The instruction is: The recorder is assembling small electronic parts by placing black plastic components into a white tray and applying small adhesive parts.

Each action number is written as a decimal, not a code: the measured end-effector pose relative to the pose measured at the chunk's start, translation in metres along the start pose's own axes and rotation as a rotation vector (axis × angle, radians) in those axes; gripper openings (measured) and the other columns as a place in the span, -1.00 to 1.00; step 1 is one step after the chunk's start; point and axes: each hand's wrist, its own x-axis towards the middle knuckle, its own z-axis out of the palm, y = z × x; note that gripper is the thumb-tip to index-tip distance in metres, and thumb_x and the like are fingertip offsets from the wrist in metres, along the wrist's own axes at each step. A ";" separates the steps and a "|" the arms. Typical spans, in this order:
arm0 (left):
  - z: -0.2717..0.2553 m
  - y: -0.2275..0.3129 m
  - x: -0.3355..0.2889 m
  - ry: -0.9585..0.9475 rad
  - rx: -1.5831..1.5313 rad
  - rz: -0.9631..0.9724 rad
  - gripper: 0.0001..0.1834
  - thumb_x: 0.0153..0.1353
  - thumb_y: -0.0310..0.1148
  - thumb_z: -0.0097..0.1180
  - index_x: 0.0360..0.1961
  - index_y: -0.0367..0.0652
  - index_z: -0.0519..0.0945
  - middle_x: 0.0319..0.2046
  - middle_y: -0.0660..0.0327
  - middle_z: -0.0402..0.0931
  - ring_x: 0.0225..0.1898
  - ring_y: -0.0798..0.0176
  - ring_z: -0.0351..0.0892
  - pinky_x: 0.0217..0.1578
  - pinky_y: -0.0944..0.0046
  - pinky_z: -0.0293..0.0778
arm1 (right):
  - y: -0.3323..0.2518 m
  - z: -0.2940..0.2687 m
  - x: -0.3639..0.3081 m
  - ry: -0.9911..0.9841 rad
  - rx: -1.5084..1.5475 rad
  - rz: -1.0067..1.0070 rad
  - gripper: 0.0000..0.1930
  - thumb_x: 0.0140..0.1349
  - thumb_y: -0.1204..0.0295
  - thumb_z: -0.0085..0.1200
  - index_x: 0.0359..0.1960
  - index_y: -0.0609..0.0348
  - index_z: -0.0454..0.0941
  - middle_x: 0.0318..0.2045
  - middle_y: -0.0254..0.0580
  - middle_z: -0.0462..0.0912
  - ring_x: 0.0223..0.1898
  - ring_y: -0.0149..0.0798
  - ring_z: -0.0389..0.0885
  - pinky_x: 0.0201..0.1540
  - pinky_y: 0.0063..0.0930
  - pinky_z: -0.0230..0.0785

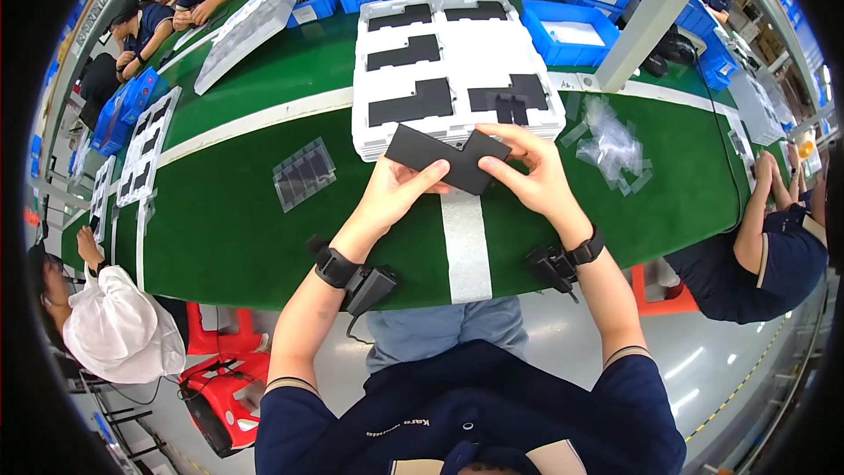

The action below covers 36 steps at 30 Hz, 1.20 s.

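Between my two hands is a flat black L-shaped piece, held up over the near edge of a white tray. My left hand pinches its left end, thumb on top. On the piece's right arm, my right hand grips with thumb and fingers. The stacked white trays hold several similar black L-shaped pieces in their pockets. One piece at the tray's right has small dark strips lying over it. What the pieces are is not shown.
A sheet of dark film strips lies left on the green table. Crumpled clear film scraps are piled at right. Blue bins stand at the back, beside a metal post. Co-workers sit on both sides.
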 end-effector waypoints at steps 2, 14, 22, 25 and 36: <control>0.000 -0.001 -0.001 0.011 -0.004 0.020 -0.68 0.13 -0.41 0.10 -0.10 -0.27 0.40 -0.21 0.17 0.49 -0.25 0.32 0.54 -0.35 0.40 0.56 | -0.002 0.000 -0.002 -0.036 -0.092 0.037 -0.62 0.03 0.49 0.14 -0.05 0.11 0.49 -0.16 -0.23 0.57 -0.43 -0.49 0.49 -0.41 -0.65 0.32; 0.007 -0.009 0.000 0.039 -0.082 -0.111 -0.64 0.19 -0.30 0.04 -0.04 -0.23 0.35 -0.21 0.19 0.50 -0.29 0.32 0.57 -0.31 0.45 0.51 | 0.006 0.007 -0.004 0.003 0.184 0.232 -0.67 0.17 0.49 -0.02 0.01 0.10 0.36 -0.61 -0.47 0.42 -0.60 -0.66 0.28 -0.54 -0.73 0.13; 0.004 -0.009 -0.001 -0.050 -0.026 -0.111 -0.65 0.21 -0.28 0.01 -0.06 -0.27 0.40 -0.27 0.13 0.53 -0.36 0.34 0.58 -0.37 0.47 0.48 | -0.029 -0.013 0.021 0.006 -0.188 0.086 -0.77 0.08 0.46 0.10 -0.20 0.13 0.44 -0.74 -0.57 0.22 -0.67 -0.63 0.14 -0.61 -0.66 0.00; 0.001 -0.019 0.005 -0.114 0.085 -0.069 -0.63 0.20 -0.24 0.00 -0.02 -0.19 0.39 -0.30 0.15 0.54 -0.39 0.40 0.55 -0.37 0.48 0.43 | -0.023 -0.053 0.073 0.172 -0.481 -0.025 -0.79 0.07 0.42 0.09 -0.24 0.08 0.42 -0.81 -0.44 0.27 -0.74 -0.56 0.17 -0.66 -0.56 0.01; -0.009 -0.036 0.010 -0.242 0.075 -0.130 -0.70 0.18 -0.29 0.03 -0.11 -0.22 0.45 -0.39 0.21 0.54 -0.43 0.42 0.54 -0.38 0.50 0.42 | 0.083 -0.093 0.161 0.011 -1.107 0.100 -0.71 0.05 0.32 -0.03 -0.16 0.06 0.51 -0.32 0.17 0.52 -0.14 0.15 0.42 -0.03 -0.16 0.26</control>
